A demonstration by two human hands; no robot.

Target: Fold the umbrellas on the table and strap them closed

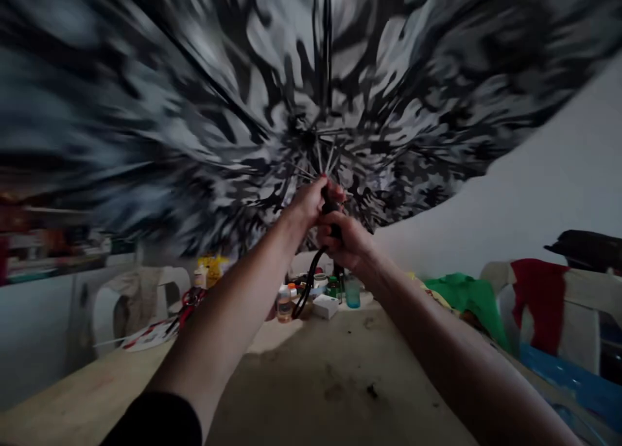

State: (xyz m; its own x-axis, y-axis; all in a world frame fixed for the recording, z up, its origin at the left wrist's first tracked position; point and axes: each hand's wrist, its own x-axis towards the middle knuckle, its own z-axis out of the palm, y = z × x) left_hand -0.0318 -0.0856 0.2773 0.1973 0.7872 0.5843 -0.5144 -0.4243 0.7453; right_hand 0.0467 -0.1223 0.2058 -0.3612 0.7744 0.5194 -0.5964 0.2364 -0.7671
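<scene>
A grey and black camouflage umbrella (272,89) is spread wide in front of me, its underside and ribs facing me. My left hand (313,198) is closed around the shaft, just below where the thin stretchers meet. Close behind it, my right hand (347,238) grips the dark handle. From the handle hangs a black wrist strap (311,277), looping down over the table. The outer left part of the canopy is smeared by motion.
Below my arms lies a table (311,381). At its far end stand an orange-capped jar (284,303), a white box (325,306) and a blue glass (352,293). White chairs flank it, one with a red cloth (538,303). Green fabric (466,297) lies on the right.
</scene>
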